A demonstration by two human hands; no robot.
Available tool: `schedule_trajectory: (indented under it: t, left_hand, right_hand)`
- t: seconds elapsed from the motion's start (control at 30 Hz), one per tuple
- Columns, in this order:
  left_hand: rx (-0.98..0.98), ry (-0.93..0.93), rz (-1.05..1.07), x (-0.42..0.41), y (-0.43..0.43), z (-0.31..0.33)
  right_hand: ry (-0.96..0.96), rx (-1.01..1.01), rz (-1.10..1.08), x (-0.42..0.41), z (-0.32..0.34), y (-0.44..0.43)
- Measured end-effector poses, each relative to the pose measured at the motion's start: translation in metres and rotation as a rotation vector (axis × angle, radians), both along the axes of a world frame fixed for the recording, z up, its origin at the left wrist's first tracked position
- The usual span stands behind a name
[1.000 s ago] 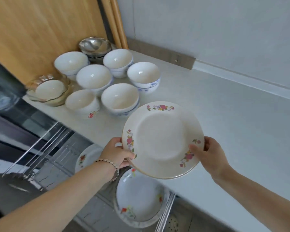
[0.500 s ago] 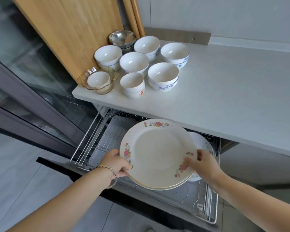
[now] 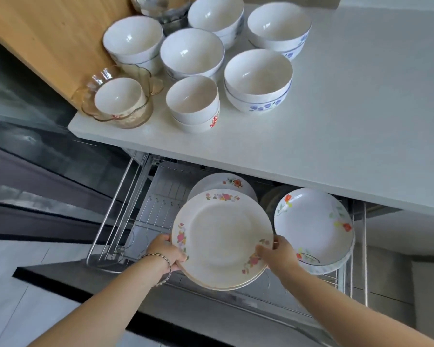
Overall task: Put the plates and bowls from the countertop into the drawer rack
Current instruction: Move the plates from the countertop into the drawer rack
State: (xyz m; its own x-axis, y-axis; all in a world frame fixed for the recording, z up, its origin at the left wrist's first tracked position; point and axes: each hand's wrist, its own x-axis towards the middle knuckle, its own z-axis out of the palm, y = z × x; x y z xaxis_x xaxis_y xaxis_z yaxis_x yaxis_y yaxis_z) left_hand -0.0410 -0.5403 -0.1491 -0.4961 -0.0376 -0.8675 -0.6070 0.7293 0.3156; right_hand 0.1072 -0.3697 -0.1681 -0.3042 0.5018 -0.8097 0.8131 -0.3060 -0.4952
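1. I have both hands clamped on the plates (image 3: 222,236). The left hand (image 3: 169,254) pinches the left rim with the thumb on top, and the right hand (image 3: 277,254) curls round the right rim.
2. A second rim shows under the near edge, so I take it for a stack of two, though the view is too soft there to be sure.
3. The plates hang over the open rack (image 3: 145,216), below the front edge of the desk (image 3: 348,116), and are not yet set down. They tilt slightly towards me.
4. I judge the grip on opposite rims is for balance. Stacked china is heavy and slick, and this hold keeps the underside free to land on the wires.
5. Two pieces already sit in the rack. A flowered plate (image 3: 223,182) lies behind, partly covered by my load, and a deep plate (image 3: 313,224) lies on the right, just beside the right hand. I would aim for the flowered plate, so like stacks on like.
6. The bowls (image 3: 192,52) wait on the desk in a tight group at the left corner, several of them nested. A small bowl (image 3: 120,98) sits inside a glass dish (image 3: 150,81), and a steel bowl (image 3: 161,6) stands at the back by the board (image 3: 48,33).
7. With all the bowls left, I judge the task to be in its early part. The main risk now is clipping the deep plate on the way down.
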Motion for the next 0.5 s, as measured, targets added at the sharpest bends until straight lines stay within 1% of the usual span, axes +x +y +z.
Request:
schedule_trajectory:
  t: [0.1,0.2,0.3,0.4,0.5]
  left_hand:
    - [-0.064,0.027,-0.060,-0.023,0.005,-0.035]
    - [-0.150,0.065,-0.170,-0.046,0.010,-0.065]
    - [-0.153,0.100,-0.279,-0.065,0.019,-0.093]
    - [-0.160,0.138,-0.366,-0.079,0.027,-0.113]
    - [-0.173,0.139,-0.433,-0.090,0.033,-0.127]
  right_hand:
    - [-0.039,0.005,-0.033,-0.025,-0.024,-0.001]
    - [-0.080,0.014,-0.078,-0.045,-0.045,-0.003]
    - [-0.115,0.032,-0.172,-0.059,-0.064,-0.006]
    - [-0.153,0.087,-0.272,-0.072,-0.084,-0.013]
    - [-0.178,0.152,-0.358,-0.079,-0.098,-0.026]
